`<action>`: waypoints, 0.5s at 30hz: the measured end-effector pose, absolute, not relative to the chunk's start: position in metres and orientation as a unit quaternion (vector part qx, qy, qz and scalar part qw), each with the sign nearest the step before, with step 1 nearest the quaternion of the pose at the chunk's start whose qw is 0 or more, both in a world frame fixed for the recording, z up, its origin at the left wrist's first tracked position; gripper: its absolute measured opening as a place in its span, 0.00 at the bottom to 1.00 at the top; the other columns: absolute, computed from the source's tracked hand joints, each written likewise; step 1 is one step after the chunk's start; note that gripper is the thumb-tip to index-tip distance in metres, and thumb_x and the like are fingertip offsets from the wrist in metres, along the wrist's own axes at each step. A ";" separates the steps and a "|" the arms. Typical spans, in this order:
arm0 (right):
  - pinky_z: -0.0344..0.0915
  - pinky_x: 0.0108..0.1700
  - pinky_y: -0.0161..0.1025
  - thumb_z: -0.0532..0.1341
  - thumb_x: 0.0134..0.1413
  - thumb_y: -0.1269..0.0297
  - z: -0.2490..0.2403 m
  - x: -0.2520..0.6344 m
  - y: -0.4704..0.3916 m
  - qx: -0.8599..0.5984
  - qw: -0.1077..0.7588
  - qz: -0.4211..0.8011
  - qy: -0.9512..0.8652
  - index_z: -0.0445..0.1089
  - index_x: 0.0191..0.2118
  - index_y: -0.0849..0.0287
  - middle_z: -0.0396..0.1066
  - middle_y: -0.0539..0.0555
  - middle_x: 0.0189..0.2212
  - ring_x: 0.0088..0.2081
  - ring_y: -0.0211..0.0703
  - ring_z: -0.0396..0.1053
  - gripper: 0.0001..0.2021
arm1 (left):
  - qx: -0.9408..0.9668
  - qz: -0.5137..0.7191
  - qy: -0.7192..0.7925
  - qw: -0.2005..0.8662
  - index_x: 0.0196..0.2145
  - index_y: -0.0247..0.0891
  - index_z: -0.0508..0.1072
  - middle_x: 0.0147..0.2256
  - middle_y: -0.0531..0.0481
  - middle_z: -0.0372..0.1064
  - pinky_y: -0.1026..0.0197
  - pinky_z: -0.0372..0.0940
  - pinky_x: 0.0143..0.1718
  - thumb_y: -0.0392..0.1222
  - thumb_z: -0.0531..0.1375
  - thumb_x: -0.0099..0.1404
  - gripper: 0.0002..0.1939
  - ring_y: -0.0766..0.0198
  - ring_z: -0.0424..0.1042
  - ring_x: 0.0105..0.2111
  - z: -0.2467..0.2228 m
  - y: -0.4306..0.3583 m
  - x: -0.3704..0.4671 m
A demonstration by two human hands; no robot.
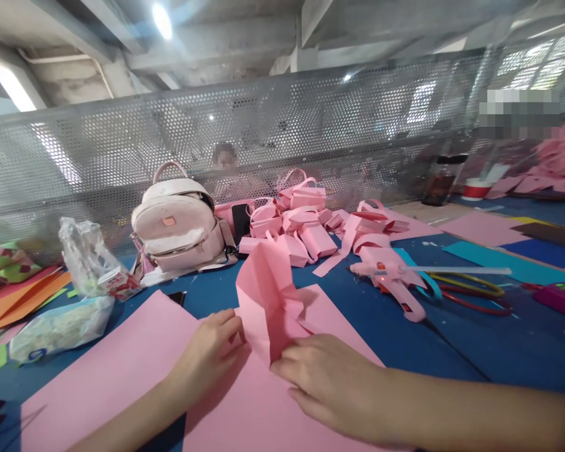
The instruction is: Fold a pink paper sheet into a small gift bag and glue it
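Note:
A folded pink paper piece stands upright in front of me, opened out like a small bag. My left hand is closed at its lower left edge, with thumb and fingers pinched together. On the other side, my right hand grips the lower right of the same piece, its fingertips at the bottom fold. Beneath both hands lies a flat pink paper sheet, and another pink sheet is spread to the left.
Several finished-looking pink paper bags are heaped behind. A pink glue gun with its cord lies right, near red-handled scissors. A white backpack and plastic bags are left. A perforated metal screen stands behind.

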State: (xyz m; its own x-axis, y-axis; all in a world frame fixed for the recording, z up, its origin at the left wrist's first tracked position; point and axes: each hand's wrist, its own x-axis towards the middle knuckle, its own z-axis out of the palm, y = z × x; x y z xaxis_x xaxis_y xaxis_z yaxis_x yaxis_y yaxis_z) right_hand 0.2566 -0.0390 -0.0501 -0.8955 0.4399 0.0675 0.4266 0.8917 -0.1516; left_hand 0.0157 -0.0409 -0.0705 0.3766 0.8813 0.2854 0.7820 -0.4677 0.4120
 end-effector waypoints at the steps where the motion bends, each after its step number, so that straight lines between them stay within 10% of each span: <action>1: 0.54 0.32 0.42 0.61 0.57 0.69 -0.052 0.256 -0.042 -0.208 0.031 0.037 -0.977 0.71 0.36 0.59 0.74 0.51 0.31 0.32 0.45 0.69 0.02 | 0.823 0.239 0.505 0.099 0.30 0.39 0.72 0.31 0.50 0.68 0.61 0.62 0.34 0.35 0.57 0.65 0.06 0.61 0.68 0.32 -0.071 -0.037 0.017; 7: 0.54 0.35 0.47 0.64 0.53 0.67 -0.050 0.252 -0.041 -0.180 0.050 -0.109 -0.976 0.73 0.36 0.62 0.73 0.56 0.30 0.32 0.51 0.66 0.05 | 0.823 0.250 0.506 0.058 0.26 0.39 0.69 0.27 0.52 0.66 0.62 0.58 0.31 0.32 0.56 0.63 0.08 0.63 0.64 0.28 -0.074 -0.026 0.030; 15: 0.59 0.43 0.43 0.61 0.60 0.69 -0.025 0.276 -0.025 -0.236 0.116 0.055 -0.963 0.75 0.40 0.58 0.76 0.52 0.36 0.38 0.46 0.70 0.05 | 0.843 0.296 0.449 0.022 0.30 0.39 0.71 0.29 0.50 0.71 0.60 0.61 0.31 0.33 0.55 0.68 0.09 0.62 0.69 0.29 -0.074 -0.051 0.034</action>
